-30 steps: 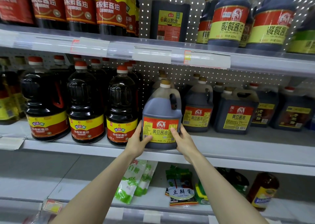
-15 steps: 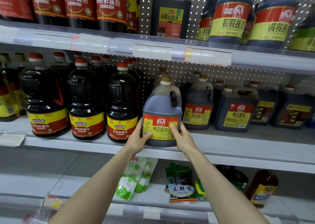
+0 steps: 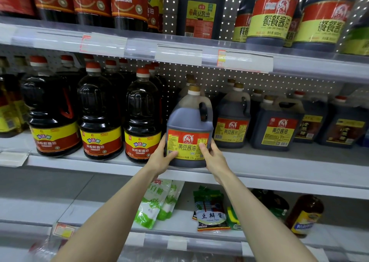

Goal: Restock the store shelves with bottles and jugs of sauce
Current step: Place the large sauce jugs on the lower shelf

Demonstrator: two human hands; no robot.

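Jug point(image 3: 188, 122) almost unmoved at the shelf point(image 3: 279, 162) edge, between left hand point(image 3: 159, 160) and right hand point(image 3: 214, 158), both clasped round it

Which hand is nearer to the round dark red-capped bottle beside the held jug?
Left. The left hand grips the dark plastic jug beside that bottle; the right hand grips the opposite side.

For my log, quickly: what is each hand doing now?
Left hand: grips the soy sauce jug, left side.
Right hand: grips the same jug, right side.
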